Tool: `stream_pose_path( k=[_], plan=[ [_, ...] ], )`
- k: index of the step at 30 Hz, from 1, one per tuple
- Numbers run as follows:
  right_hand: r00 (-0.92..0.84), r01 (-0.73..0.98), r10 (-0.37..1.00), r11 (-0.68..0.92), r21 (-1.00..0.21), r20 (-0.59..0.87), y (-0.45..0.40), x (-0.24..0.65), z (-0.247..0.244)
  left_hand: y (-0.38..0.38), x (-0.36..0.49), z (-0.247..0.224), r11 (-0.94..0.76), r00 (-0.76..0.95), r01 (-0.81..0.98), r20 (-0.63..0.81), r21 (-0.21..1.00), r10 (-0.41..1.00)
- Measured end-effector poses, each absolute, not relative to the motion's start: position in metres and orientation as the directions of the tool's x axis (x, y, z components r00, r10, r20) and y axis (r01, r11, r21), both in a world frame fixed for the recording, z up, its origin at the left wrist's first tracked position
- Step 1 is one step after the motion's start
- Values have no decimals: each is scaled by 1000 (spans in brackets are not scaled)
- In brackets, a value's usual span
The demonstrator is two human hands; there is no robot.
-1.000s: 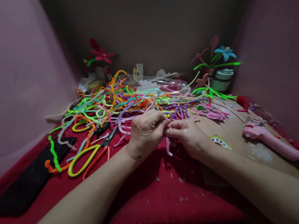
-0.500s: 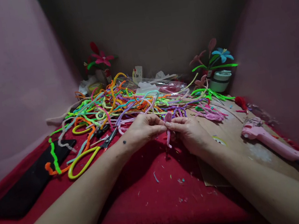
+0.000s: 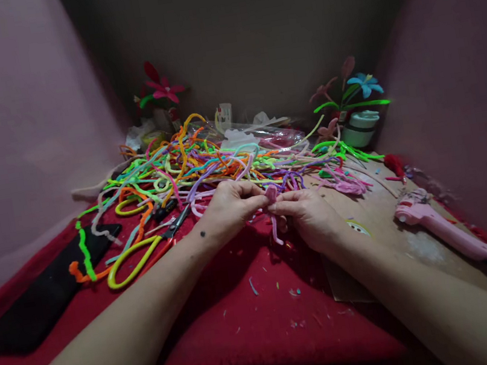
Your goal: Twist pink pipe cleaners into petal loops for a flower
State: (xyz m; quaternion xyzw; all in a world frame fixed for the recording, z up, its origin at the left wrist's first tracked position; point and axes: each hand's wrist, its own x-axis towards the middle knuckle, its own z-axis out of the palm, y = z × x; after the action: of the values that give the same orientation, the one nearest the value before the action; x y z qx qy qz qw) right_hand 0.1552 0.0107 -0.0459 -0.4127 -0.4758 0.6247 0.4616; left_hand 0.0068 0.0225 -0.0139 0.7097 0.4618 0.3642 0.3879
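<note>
Between my two hands is a small pink pipe-cleaner piece (image 3: 271,193), its thin tail hanging below the fingertips. My left hand (image 3: 234,203) pinches it from the left with thumb and forefinger. From the right, my right hand (image 3: 306,209) grips the same piece, fingers closed and touching the left fingertips. Part of the piece is hidden by the fingers. Just behind lies a tangled heap of many-coloured pipe cleaners (image 3: 204,161). Scissors with yellow handles (image 3: 134,261) rest to the left of my left hand.
A pink glue gun (image 3: 444,225) lies on cardboard (image 3: 390,246) at the right. The black flat object (image 3: 49,291) is at the left. Pipe-cleaner flowers (image 3: 165,89) and a pale green container (image 3: 361,128) stand behind. Scraps dot the red cloth (image 3: 266,331).
The top of the pink piece sits lower and more covered by my left fingers, and its tail end has shifted slightly right. The view has moved a little.
</note>
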Motion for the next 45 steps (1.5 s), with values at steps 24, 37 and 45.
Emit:
stream_pose_path(
  k=[24,37,45],
  plan=[
    [-307,-110,950,-98,-989,-60,9,155,-47,17,17,-20,-167,176,198,132,966,976],
    [-224,-331,973,-134,-934,-59,12,155,-44,17,13,-6,-167,127,201,143,965,982],
    [-48,-506,999,-13,-862,14,14,153,-33,13,15,-21,158,429,65,-171,985,887]
  ],
)
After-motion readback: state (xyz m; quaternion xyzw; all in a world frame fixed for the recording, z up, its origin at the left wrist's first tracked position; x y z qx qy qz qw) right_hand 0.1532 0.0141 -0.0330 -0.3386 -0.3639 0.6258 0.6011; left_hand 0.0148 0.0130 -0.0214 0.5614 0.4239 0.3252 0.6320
